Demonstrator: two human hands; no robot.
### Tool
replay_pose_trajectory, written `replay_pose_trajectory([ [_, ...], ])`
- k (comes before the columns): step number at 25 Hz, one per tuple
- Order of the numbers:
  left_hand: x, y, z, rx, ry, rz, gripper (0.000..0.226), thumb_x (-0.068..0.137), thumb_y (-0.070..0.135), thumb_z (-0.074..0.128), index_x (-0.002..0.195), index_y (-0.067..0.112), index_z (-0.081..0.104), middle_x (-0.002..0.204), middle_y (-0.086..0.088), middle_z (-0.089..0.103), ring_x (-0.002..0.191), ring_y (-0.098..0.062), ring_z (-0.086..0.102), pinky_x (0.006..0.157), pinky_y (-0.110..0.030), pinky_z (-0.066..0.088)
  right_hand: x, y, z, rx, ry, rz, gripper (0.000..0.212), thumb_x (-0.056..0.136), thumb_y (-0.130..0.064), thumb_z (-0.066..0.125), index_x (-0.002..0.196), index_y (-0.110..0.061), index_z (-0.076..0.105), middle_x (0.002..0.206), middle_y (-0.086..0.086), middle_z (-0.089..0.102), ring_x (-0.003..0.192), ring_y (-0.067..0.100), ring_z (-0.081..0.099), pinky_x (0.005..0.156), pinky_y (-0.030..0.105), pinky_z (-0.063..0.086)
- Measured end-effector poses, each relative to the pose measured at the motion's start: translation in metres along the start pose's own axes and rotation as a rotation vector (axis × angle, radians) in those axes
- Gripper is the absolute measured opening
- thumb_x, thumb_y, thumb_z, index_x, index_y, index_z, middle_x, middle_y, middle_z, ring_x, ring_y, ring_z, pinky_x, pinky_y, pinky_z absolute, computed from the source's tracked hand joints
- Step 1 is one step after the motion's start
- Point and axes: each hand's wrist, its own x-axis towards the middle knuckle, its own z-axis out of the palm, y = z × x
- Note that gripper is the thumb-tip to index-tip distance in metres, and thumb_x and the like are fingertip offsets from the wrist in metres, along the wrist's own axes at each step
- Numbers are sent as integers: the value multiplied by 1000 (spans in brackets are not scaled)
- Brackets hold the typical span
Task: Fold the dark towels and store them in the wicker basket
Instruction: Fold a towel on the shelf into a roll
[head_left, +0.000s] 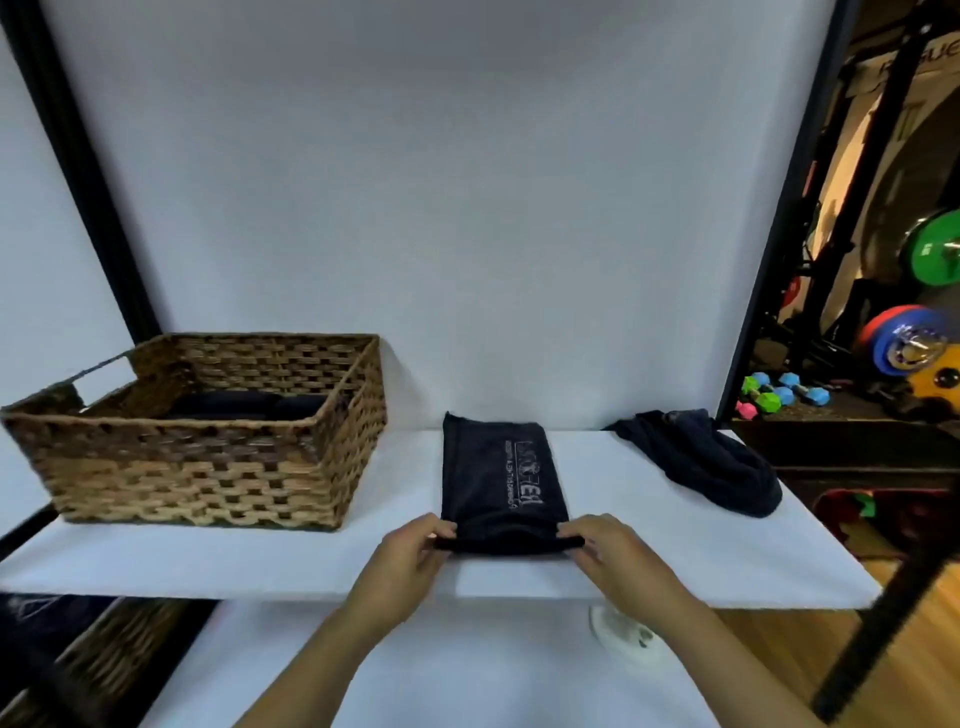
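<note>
A dark towel (498, 473) with pale lettering lies folded into a long strip on the white table (649, 545), running away from me. My left hand (415, 551) pinches its near left corner and my right hand (605, 545) pinches its near right corner. The near edge is lifted slightly off the table. A wicker basket (208, 467) stands at the left of the table with dark folded towels (244, 405) inside. Another dark towel (711, 467) lies crumpled at the table's far right.
A white backdrop rises behind the table, with black frame poles on both sides. A second wicker basket (104, 654) sits below at the lower left. Weight plates (904, 348) and coloured dumbbells (779, 395) stand on the floor at right.
</note>
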Motion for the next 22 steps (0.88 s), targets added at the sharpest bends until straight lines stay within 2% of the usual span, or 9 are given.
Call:
replay_pose_trajectory([
  [2,-38,-23,20,158,19,162,42,94,5,65,102,46,61,128,20,62,117,-1,60,100,-35,52,-39,13,29,-62,71,-75,36,93,-4,67,120,-28,68,125,-25,56,116,0,52,101,29,48],
  [3,-47,-23,22,223,41,209,33,93,8,67,107,37,64,130,19,61,119,0,57,103,-37,50,-49,12,33,-68,101,-77,38,92,-3,67,124,-24,67,130,-23,53,120,1,49,104,28,46],
  [5,-58,-22,27,345,72,216,27,93,17,70,117,27,64,138,16,56,130,-5,49,113,-38,42,-62,9,35,-122,83,-57,39,94,-11,68,130,-23,62,139,-18,49,127,4,42,110,29,38],
  [8,-67,-15,34,503,49,253,50,90,36,72,136,25,55,152,9,45,148,-14,30,123,-38,26,-67,-3,38,-286,104,-91,51,92,-28,71,139,-23,54,151,-7,44,134,16,39,111,36,34],
  [12,-43,6,56,637,-1,335,85,88,48,71,156,17,31,166,4,22,156,-15,12,126,-38,10,-33,-30,55,-469,25,-240,78,88,-42,72,154,-21,37,164,-3,29,150,22,27,114,39,31],
  [14,-29,9,66,652,-5,282,85,88,40,73,157,15,31,165,1,27,154,-13,14,126,-37,11,-14,-32,64,-514,-15,-259,83,79,-37,81,150,-16,44,158,2,42,146,26,39,110,43,39],
  [18,-32,-23,61,536,62,423,62,82,6,80,139,13,58,148,0,55,141,-17,46,119,-39,31,-12,9,57,-478,56,-391,72,68,-26,91,133,-14,63,133,6,64,120,29,62,93,41,55],
  [20,-36,-30,56,363,163,377,46,86,2,76,129,13,67,141,3,61,136,-11,51,113,-33,40,-15,26,49,-439,161,-435,57,75,-28,86,127,-12,67,120,5,67,104,25,61,83,38,58],
  [22,-41,-28,53,247,225,267,29,92,13,70,120,14,72,132,7,65,131,-1,52,105,-25,47,-18,30,43,-369,169,-399,41,83,-27,75,120,-11,70,110,1,65,93,20,51,77,35,56],
])
